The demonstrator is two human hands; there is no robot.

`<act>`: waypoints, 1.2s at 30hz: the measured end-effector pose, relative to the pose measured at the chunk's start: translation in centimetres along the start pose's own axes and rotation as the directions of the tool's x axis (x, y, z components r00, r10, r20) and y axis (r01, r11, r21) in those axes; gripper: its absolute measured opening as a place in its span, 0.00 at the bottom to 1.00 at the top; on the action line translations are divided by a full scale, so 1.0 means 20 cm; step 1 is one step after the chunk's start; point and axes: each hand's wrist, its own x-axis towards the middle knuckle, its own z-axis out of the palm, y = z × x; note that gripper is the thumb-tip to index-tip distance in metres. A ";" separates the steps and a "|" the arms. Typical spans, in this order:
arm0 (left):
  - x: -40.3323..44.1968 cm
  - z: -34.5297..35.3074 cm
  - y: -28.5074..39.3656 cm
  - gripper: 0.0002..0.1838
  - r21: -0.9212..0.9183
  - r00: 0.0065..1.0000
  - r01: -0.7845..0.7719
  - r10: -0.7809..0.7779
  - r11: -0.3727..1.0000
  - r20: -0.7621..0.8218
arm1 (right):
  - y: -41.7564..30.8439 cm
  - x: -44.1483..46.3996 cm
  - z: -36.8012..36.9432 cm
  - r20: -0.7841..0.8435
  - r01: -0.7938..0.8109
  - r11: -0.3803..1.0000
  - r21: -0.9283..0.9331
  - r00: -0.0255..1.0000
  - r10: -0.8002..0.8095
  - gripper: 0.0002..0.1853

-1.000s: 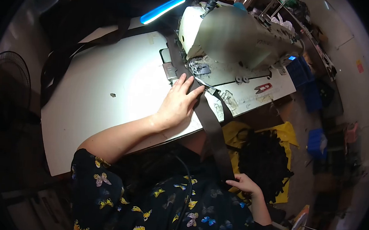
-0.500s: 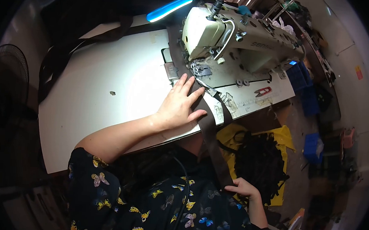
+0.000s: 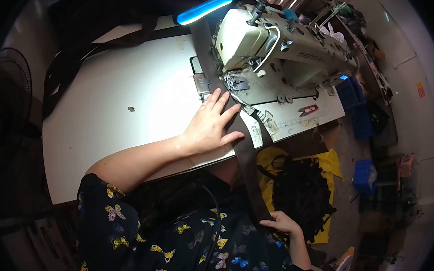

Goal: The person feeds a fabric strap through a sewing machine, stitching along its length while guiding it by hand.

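A long dark fabric strip (image 3: 248, 160) runs from the sewing machine's needle area down over the table's front edge. My left hand (image 3: 209, 122) lies flat on the strip just in front of the presser foot (image 3: 224, 79), fingers stretched and spread. Below the table edge, my right hand (image 3: 284, 224) pinches the strip's lower part between thumb and fingers. A narrower dark band (image 3: 265, 131) passes through a metal folder (image 3: 244, 104) beside the left fingertips. The pale sewing machine (image 3: 278, 49) stands right of the strip, its needle tip hard to make out.
Red thread snips (image 3: 308, 110) and two small bobbins (image 3: 284, 99) rest on the white table (image 3: 102, 127). More dark fabric (image 3: 65, 74) drapes over its far left edge. A lit blue lamp (image 3: 205, 10) hangs above. Dark strips (image 3: 303, 197) are heaped on yellow sheeting (image 3: 333, 166) below.
The view has shifted slightly. Both hands keep nearly the same places on the strip, which is a little straighter toward the right hand.
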 end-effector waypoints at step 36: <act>0.00 0.03 -0.04 0.29 0.093 0.999 -0.044 0.043 0.995 0.022 | 0.05 0.07 0.03 -0.066 0.103 0.990 0.100 0.993 -0.097 0.17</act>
